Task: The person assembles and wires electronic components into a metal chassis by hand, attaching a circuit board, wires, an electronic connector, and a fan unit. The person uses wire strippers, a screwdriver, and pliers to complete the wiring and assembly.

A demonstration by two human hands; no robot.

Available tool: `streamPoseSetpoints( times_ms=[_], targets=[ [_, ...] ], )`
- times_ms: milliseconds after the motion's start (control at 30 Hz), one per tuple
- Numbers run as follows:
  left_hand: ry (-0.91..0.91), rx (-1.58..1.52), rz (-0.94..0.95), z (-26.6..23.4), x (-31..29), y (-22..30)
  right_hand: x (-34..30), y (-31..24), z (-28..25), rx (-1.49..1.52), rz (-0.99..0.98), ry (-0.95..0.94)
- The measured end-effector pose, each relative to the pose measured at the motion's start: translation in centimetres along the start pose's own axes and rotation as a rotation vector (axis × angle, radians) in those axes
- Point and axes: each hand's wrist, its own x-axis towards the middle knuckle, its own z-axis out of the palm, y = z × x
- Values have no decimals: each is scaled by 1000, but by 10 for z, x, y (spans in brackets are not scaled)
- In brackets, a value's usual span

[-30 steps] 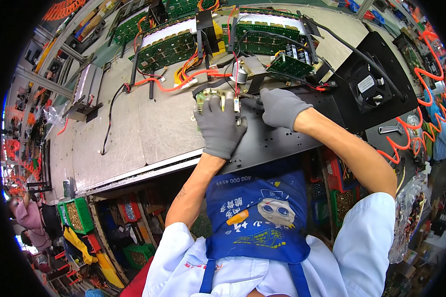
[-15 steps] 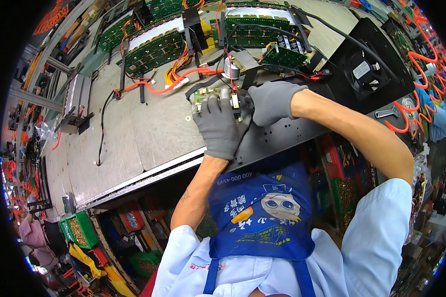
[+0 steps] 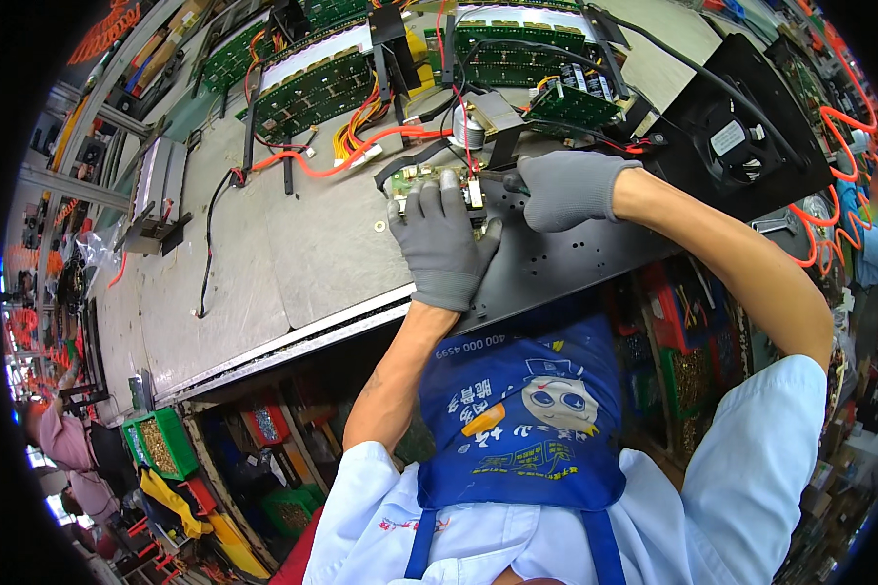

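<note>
My left hand (image 3: 443, 239), in a grey glove, lies with its fingers stretched over a small green circuit board (image 3: 416, 179) and its thumb apart at the board's edge. The board rests at the left end of a black perforated metal plate (image 3: 546, 255), partly hidden under the fingers. To the right, my gloved right hand (image 3: 568, 192) is closed round a slim dark tool (image 3: 510, 182), whose end points toward the board; the fist hides the rest, so I cannot tell its kind. Just beyond the board stands a silvery cylindrical coil (image 3: 467, 127) with a red wire.
Upright green boards (image 3: 317, 97) with heatsinks line the back. An orange cable (image 3: 314, 170) crosses the bench. On the right are a black panel with a fan (image 3: 730, 146) and a wrench (image 3: 773, 222). A small washer (image 3: 379, 226) lies left of my left hand; a metal heatsink (image 3: 158, 190) stands farther left.
My right hand has drawn away to the right from my left hand, and the dark tool now shows between them. My left hand stays on the board. The whole view has shifted slightly.
</note>
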Motion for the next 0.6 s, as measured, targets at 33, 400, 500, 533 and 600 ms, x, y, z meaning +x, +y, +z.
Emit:
streamPoseSetpoints(
  times_ms=[33, 400, 500, 533, 600],
  targets=[
    [1, 0, 3, 0, 0, 0, 1, -1, 1, -2, -4, -2],
    [-10, -28, -28, 1, -3, -3, 3, 1, 13, 44, 66, 7],
    [-27, -46, -38, -1, -2, -3, 5, 2, 14, -10, 63, -1],
    [-28, -49, -32, -1, -2, -3, 9, 6, 18, -2, 77, 17],
    [-44, -61, -29, -1, -3, -4, 12, 14, 21, 45, 85, 34]
  ],
)
